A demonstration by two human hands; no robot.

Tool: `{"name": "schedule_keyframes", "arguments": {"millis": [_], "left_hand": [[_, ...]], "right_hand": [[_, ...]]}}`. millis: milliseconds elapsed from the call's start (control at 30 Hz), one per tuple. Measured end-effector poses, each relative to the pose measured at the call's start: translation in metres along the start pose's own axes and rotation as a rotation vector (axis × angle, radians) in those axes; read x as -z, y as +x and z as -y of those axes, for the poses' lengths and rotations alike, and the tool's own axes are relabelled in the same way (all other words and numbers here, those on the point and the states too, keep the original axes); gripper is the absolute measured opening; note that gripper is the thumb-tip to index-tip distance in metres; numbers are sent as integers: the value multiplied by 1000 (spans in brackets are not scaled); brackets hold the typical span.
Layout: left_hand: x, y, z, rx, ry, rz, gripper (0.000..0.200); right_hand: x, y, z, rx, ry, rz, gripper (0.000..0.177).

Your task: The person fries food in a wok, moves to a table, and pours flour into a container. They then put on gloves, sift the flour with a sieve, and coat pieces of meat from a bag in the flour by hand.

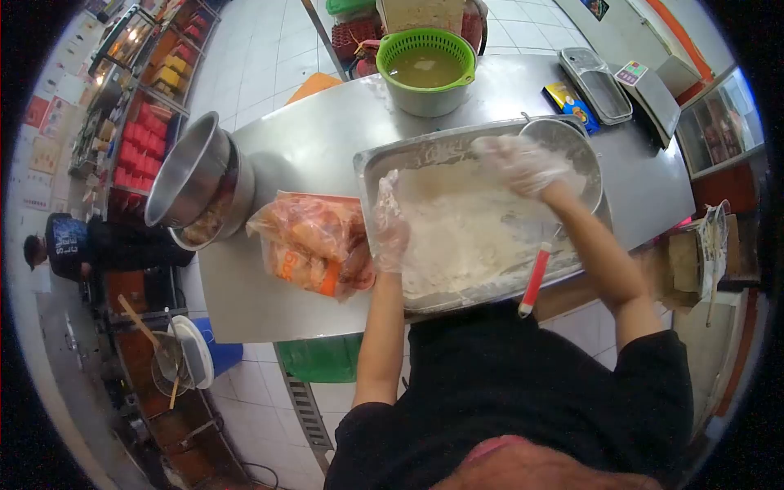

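Note:
A wide metal tray (490,126) of white flour (465,220) lies in front of me. My left hand (392,220), in a clear glove dusted with flour, is at the tray's left side, its fingers stretched out along the wall. My right hand (523,167), also gloved, is smeared by motion over the tray's back right part; its fingers do not show clearly. Right beside it, a round metal strainer (590,167) rests in the tray's right end, with a red handle (535,278) toward me. A plastic bag of raw meat (306,241) lies left of my left hand.
A green colander (425,37) sits in a pot of cloudy liquid behind the tray. Stacked metal bowls (196,175) stand at the table's left end. A yellow-blue packet (572,104), a lidded container (596,82) and a scale (653,94) are back right. A person (73,245) stands far left.

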State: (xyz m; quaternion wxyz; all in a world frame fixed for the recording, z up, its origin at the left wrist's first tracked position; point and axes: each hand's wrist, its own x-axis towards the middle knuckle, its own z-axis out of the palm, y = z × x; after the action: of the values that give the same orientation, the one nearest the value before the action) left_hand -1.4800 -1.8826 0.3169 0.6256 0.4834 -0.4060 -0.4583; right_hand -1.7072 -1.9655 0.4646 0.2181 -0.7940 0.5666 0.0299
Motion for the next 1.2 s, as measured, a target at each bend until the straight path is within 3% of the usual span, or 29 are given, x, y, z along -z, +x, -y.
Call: {"name": "schedule_keyframes", "arguments": {"millis": [67, 133, 200, 300, 333, 367, 400, 467, 533, 633, 700, 767, 800, 867, 900, 933, 1000, 1100, 1133, 1200], "left_hand": [[-4, -1, -7, 49, -183, -58, 40], [-6, -1, -10, 81, -279, -80, 40], [-5, -2, -12, 38, -201, -65, 39], [0, -2, -13, -200, 93, -37, 39], [0, -2, -16, -293, 185, -42, 38], [-2, -4, -20, -357, 259, -51, 38], [-7, -4, -32, -277, 279, -45, 39], [-13, -3, -51, -42, 344, -17, 41], [-3, 2, -30, -79, 334, -13, 40], [-1, -3, -47, -65, 333, -27, 37], [-1, -3, -53, -30, 349, -36, 34], [0, -4, -38, -260, 570, -93, 33], [0, -3, -27, -257, 571, -93, 33], [0, 0, -15, -187, 188, -91, 33], [2, -1, -15, -187, 191, -94, 33], [1, -2, -27, -206, 299, -81, 33], [2, -5, -32, -230, 411, -69, 35], [0, -6, -19, -266, 249, -86, 38], [1, -7, -14, -281, 244, -89, 40], [4, -8, -5, -301, 244, -89, 42]], "right_hand": [[-53, 30, 6, 264, -48, 54, 43], [-145, 88, -19, 4, 25, 106, 44], [-192, 104, -16, -59, 7, 199, 44], [-226, 86, 26, 230, -55, 271, 43], [-231, 72, 39, 314, 1, 278, 43], [-224, 46, 53, 359, 306, 266, 41], [-205, 30, 63, 358, 304, 273, 41], [-177, 11, 79, 333, -93, 466, 40], [-189, 8, 39, 595, -254, 405, 37], [-193, 16, -15, 605, -339, 489, 40], [-201, 9, -34, 552, -314, 565, 40], [-235, 0, -55, 488, -214, 607, 41], [-260, 0, -67, 467, -126, 590, 42], [-293, 1, -65, 469, 83, 524, 43], [-297, 4, -60, 362, 398, 593, 42], [-289, 3, -41, 364, 401, 595, 42], [-265, 3, 11, -60, 891, 562, 41], [-242, 5, 61, -743, 1573, 441, 41], [-243, 5, 63, -772, 1642, 416, 41], [-256, 4, 56, -622, 1628, 369, 41]]}}
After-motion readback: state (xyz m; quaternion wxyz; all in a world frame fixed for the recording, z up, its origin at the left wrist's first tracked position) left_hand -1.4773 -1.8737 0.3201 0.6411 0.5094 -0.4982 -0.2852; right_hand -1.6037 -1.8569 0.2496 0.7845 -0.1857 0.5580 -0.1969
